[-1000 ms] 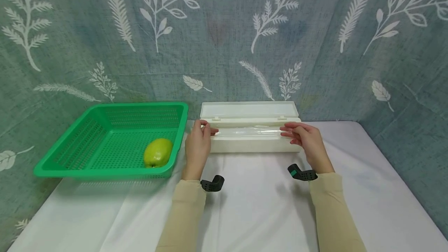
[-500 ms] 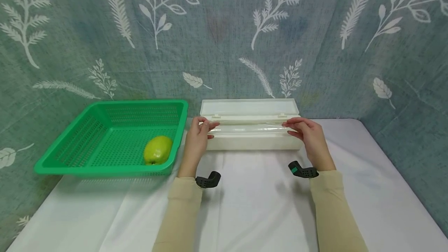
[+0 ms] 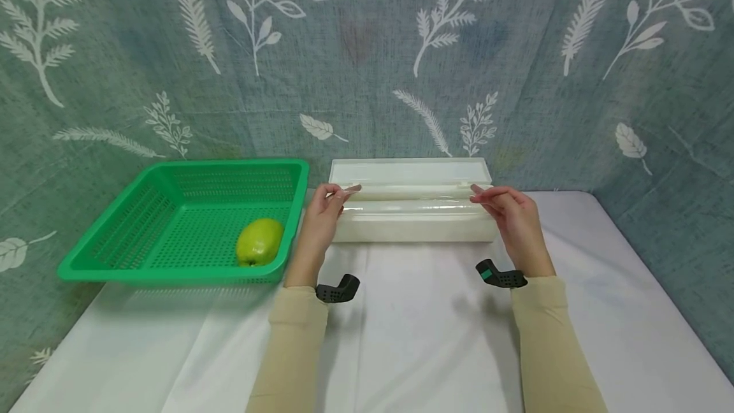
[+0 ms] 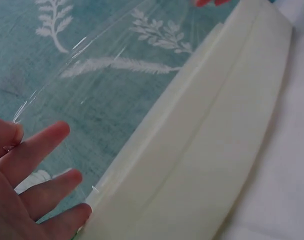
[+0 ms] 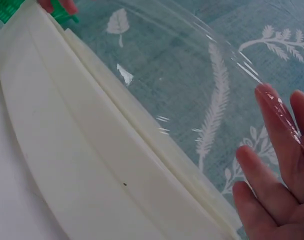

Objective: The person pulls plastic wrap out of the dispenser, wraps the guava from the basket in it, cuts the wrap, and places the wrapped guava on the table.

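Observation:
A long white cling film dispenser box point(image 3: 413, 229) stands on the table with its lid point(image 3: 410, 171) tipped back. From it rises a sheet of clear cling film point(image 4: 107, 75), stretched between both hands. My left hand point(image 3: 322, 218) pinches the film's left corner between thumb and index finger, its other fingers spread beside the box. My right hand point(image 3: 512, 225) pinches the right corner; in the right wrist view the film edge runs over a fingertip point(image 5: 267, 95). The film's edge is lifted above the box opening.
To the left stands a green plastic basket point(image 3: 172, 276) with a yellow-green apple point(image 3: 260, 242) in its near right corner. A white cloth point(image 3: 413, 336) covers the table. Behind it hangs a blue-green leaf-patterned curtain point(image 3: 355, 81).
Both hands have risen and moved slightly away from the body, drawing the cling film up out of the box. The basket and apple have stayed in place.

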A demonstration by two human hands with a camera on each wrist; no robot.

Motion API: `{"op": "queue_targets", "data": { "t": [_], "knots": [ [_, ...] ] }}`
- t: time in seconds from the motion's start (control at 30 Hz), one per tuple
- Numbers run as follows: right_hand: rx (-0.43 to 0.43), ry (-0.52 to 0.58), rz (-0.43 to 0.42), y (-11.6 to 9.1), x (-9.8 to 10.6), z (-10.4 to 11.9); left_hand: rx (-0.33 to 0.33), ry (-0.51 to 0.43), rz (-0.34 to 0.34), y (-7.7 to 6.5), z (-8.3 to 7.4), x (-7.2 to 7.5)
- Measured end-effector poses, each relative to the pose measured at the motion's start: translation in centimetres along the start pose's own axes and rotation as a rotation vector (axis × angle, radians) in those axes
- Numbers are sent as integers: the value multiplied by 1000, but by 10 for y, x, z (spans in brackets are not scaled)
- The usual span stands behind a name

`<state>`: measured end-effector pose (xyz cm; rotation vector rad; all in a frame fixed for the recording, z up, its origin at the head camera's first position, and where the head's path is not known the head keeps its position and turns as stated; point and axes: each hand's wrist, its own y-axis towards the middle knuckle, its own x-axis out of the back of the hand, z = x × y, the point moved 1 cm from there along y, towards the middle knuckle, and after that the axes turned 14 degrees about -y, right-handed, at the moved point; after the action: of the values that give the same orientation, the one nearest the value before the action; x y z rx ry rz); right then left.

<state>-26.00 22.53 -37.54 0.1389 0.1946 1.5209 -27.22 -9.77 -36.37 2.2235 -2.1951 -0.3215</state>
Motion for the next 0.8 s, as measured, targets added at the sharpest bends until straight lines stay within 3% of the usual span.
{"op": "queue_targets", "data": {
  "t": [0.1, 0.3, 0.47, 0.67, 0.8],
  "knots": [
    [21, 38, -18, 1, -1, 2, -8, -52, -1, 0, -3, -1],
    [56, 79, -60, 2, -2, 3, -101, -161, 85, -2, -10, -3],
    [88, 94, -91, 2, -2, 6, -151, -211, 105, -1, -9, -2],
    [110, 124, -96, 2, -3, 10, -167, -213, 111, -1, -13, -2],
    [113, 87, -108, 1, -3, 15, -171, -193, 113, -3, -17, -2]
  ]
}}
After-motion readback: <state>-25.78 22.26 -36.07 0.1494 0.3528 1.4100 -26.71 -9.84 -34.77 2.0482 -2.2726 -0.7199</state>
